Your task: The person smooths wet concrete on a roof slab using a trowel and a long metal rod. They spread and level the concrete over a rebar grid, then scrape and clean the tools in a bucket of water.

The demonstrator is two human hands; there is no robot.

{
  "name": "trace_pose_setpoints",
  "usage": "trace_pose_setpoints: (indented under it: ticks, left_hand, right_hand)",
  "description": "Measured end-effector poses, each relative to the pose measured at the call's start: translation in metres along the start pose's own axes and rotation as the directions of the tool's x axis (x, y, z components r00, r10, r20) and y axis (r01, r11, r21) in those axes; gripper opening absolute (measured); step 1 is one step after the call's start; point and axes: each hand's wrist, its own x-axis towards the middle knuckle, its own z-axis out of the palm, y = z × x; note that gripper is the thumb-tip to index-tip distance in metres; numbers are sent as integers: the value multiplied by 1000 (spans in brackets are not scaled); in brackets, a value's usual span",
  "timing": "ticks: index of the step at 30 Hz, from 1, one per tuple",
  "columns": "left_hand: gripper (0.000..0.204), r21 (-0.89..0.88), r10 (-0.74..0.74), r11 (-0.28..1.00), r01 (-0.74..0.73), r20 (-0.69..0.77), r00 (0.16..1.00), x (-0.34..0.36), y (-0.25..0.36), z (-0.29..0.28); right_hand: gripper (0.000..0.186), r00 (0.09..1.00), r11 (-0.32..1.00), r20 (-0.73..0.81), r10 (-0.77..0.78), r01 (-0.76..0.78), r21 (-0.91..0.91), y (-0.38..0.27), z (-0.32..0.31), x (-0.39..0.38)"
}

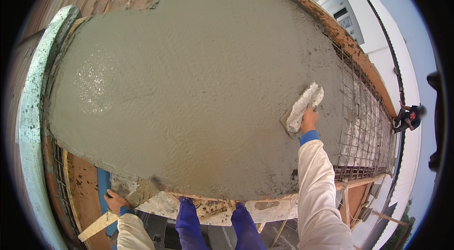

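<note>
Cream sleeves (318, 188), blue cuffs (309, 137), blue-purple trousers (190, 224)

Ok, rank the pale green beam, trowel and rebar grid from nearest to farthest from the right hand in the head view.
1. Trowel: in the right hand.
2. Rebar grid: right of the hand.
3. Pale green beam: far left.

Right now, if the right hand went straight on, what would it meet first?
Past the trowel it holds, the right hand would probably meet the brown board along the far edge, after crossing wet concrete; heights are hard to judge.
</note>
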Motion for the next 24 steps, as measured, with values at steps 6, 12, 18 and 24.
trace_pose_setpoints:
  ticks: [6,12,18,24]
  left_hand:
    - [63,87,-33,996,34,-13,999,-9,10,-9]
    - [62,116,-103,988,106,-30,994,-11,15,-9]
    - [61,92,-82,993,79,26,996,-10,16,-10]
    - [65,92,-105,991,97,82,991,-7,7,-6]
  right_hand:
    - [58,944,949,277,180,-241,205,-55,78,-3]
    - [52,875,996,476,-89,72,53,-162,257,-131]
    - [47,638,863,676,-368,506,-8,-234,391,-356]
    - [38,550,767,715,-432,641,-30,-257,434,-437]
